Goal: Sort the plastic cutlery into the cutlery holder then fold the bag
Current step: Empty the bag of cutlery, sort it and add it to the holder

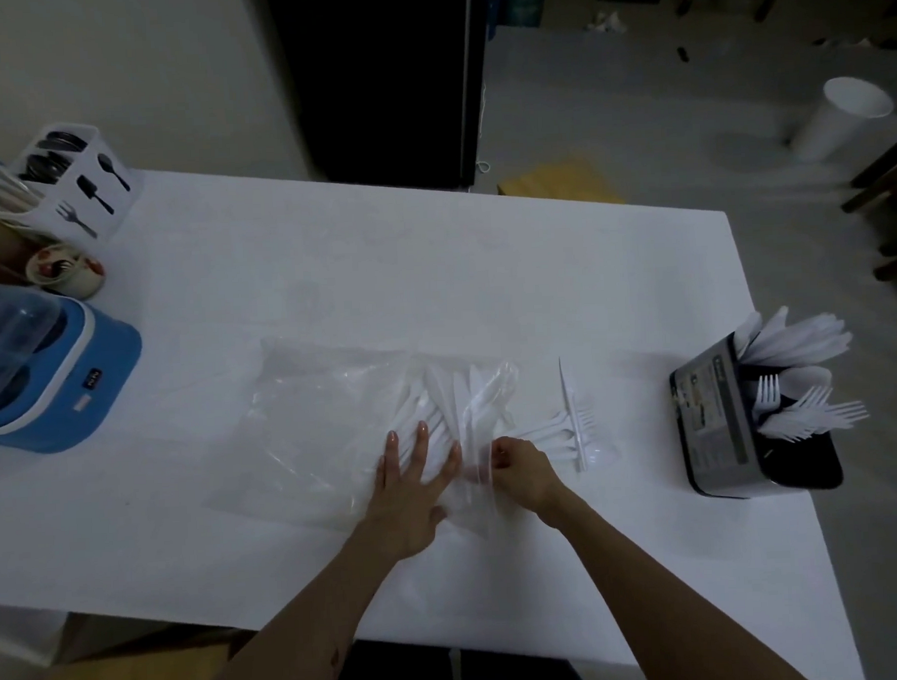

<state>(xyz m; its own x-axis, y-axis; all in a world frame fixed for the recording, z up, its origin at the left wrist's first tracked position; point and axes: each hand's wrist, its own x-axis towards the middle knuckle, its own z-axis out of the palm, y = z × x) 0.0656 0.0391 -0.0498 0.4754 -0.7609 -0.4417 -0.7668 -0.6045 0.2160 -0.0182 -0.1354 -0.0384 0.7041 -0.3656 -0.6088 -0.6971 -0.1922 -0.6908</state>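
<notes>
The left hand (414, 487) lies flat, fingers spread, pressing the clear bag (337, 427) of white cutlery (454, 398) at the table's (433, 268) near middle, while the right hand (521, 473) seems to pinch the bag's mouth, the cutlery holder (748, 419) well right.

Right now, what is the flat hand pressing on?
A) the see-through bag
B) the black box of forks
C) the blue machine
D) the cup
A: the left hand lies with straight, spread fingers on the see-through bag, which still has white cutlery inside, while the right hand pinches the bag's edge.
</notes>
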